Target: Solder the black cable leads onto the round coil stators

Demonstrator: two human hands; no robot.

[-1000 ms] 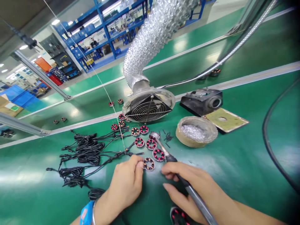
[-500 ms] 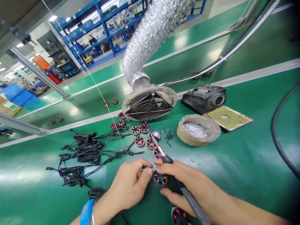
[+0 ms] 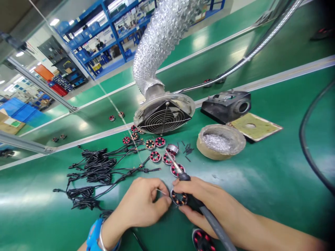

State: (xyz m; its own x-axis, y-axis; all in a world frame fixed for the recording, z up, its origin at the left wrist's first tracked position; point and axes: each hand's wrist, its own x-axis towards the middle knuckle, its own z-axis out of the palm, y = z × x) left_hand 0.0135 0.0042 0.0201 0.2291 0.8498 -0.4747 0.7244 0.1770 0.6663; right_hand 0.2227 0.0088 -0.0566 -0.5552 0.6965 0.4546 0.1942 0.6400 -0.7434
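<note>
- Copper-coloured windings line the small ring (image 3: 177, 202), which lies between the two hands, its open face turned up to the camera.
- On its right side, the right hand (image 3: 222, 205) has thumb and fingers closed about the ring's near and far edges; that hand also grips a soldering iron (image 3: 214, 219).
- On its left side, the left hand (image 3: 145, 202) pinches a thin pale strand (image 3: 161, 191) between thumb and forefinger. The strand slants toward the ring; whether it touches is hidden by the fingertips, which sit right at the ring's edge.
- The iron's long axis runs from near right to far left, past the ring's right side, its tip beyond the ring rather than on it.
- Just beyond the ring is a red-wound ring (image 3: 173, 171); another, the near red-wound ring (image 3: 202, 240), sits nearer the person.
- Farther out from the ring, black cables (image 3: 101, 170) lie to its left and a bowl (image 3: 209, 153) lies beyond, to its right.
</note>
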